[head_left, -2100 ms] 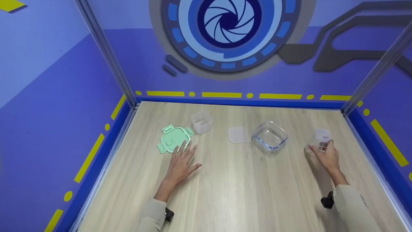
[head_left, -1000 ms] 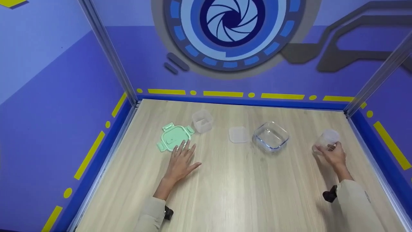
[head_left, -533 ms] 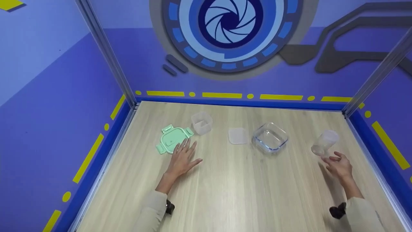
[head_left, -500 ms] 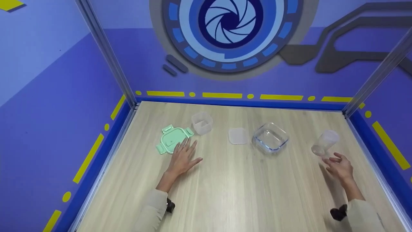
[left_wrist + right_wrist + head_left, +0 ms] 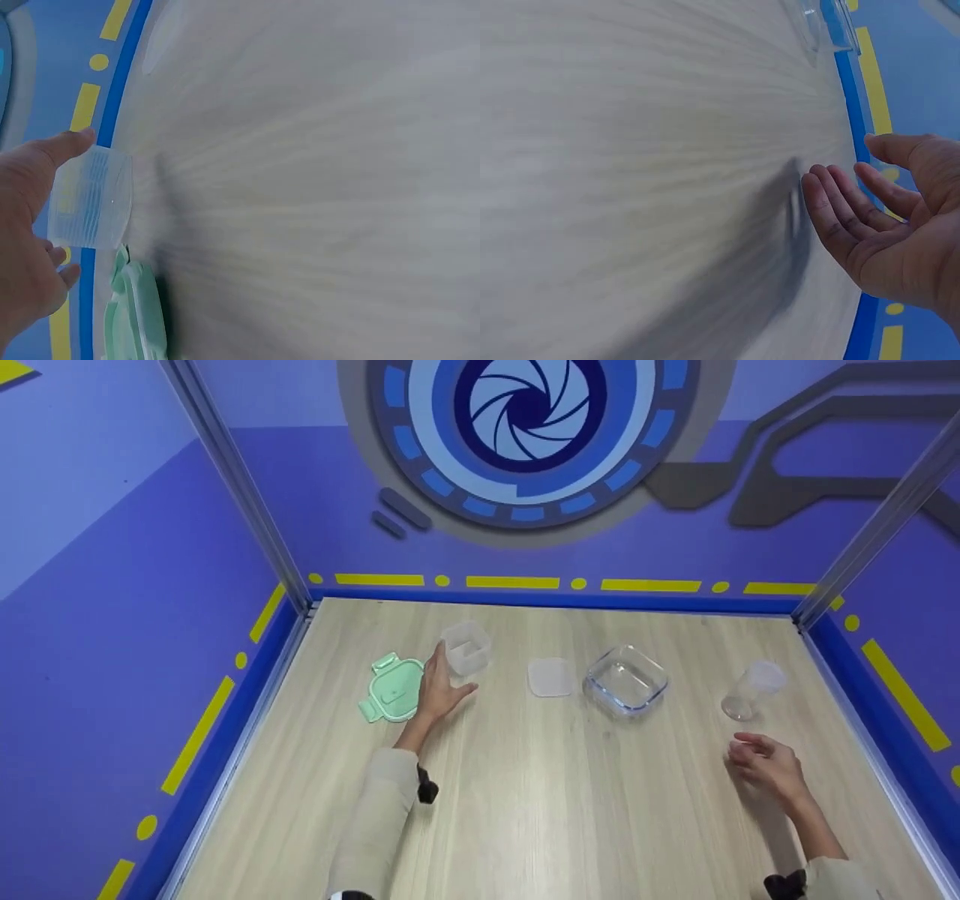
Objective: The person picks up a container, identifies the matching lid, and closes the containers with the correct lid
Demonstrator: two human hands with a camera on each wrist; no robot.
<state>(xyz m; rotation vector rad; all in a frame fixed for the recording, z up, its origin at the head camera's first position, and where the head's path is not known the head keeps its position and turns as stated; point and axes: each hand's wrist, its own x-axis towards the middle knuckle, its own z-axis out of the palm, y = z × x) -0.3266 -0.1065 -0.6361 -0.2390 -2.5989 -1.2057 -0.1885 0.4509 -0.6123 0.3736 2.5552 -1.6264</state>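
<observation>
At the spread thumb and fingers of the left hand (image 5: 437, 694): a frosted, squarish plastic tub (image 5: 469, 657), newly reached, not gripped; touch cannot be told
Beyond the relaxed, unladen fingers of the right hand (image 5: 772, 767): a clear, cylindrical plastic container (image 5: 753, 688), released
Work: seemingly passed leftward

Soft shadows, pale glare on table (image 5: 555, 810).
</observation>
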